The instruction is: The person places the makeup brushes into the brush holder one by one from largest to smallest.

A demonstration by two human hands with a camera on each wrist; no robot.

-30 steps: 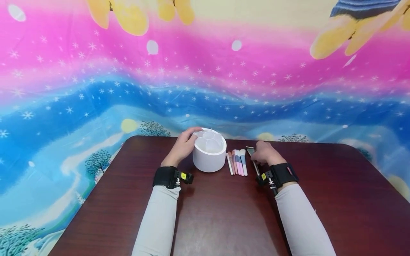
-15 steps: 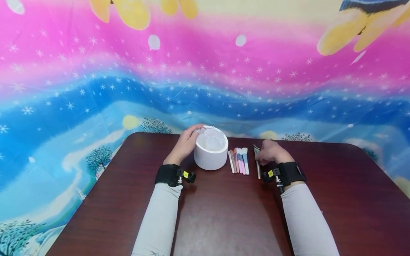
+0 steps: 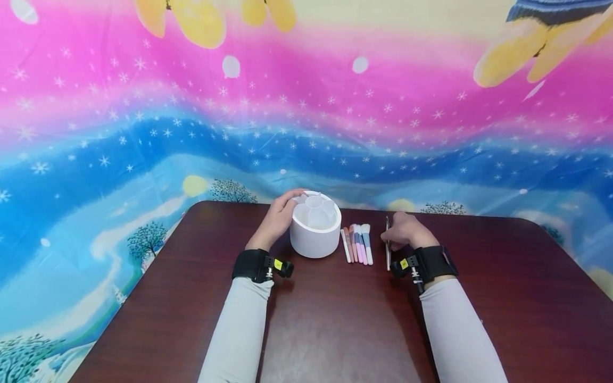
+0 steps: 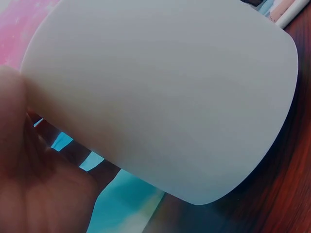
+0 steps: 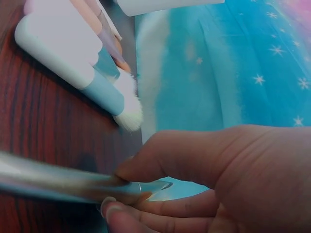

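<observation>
A white round divided organizer [image 3: 315, 242] stands on the table with its slanted mouth facing me; a translucent sectioned insert [image 3: 314, 205] shows inside. My left hand [image 3: 275, 221] holds its left rim, with the thumb on the outer wall in the left wrist view. My right hand [image 3: 407, 231] pinches a slim silver metal tool [image 5: 53, 182] between thumb and fingers, near its far end. In the head view the tool is seen edge-on; fingers partly hide its tip. Several makeup brushes [image 3: 362, 247] lie side by side between organizer and right hand, bristles pointing away.
The dark red wooden table [image 3: 330, 319] has its far edge just beyond the organizer and brushes. Behind it hangs a printed cloth backdrop [image 3: 306, 133]. Each wrist wears a black strap with a small camera.
My right hand has shifted slightly right with the silver tool, which has turned from showing its flared end to edge-on. The left hand keeps its hold on the organizer.
</observation>
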